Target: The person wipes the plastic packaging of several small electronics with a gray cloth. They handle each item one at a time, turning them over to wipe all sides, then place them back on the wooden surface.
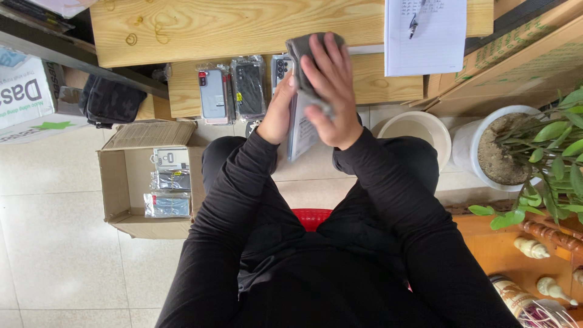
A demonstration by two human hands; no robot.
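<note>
While the right hand (331, 91) presses a grey cloth (303, 51) flat onto a clear-packaged phone case (300, 130), the left hand (278, 112) grips the pack's edge, apparently steadying it above the lap. Just beyond lie more packaged cases (234, 91) on a wooden bench (388, 85); left, a cardboard box (115, 182). Case detail hidden.

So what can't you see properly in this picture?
- Packet in the left hand: the head view shows it edge-on, and the right hand with its grey cloth covers the top, so its contents can't be told.
- Left fingers: hidden behind the packet.
- Phone cases on the low shelf: one is partly behind the hands.
- Box on the floor: its packets are too small to tell apart.
- Paper: cut off by the top edge.
</note>
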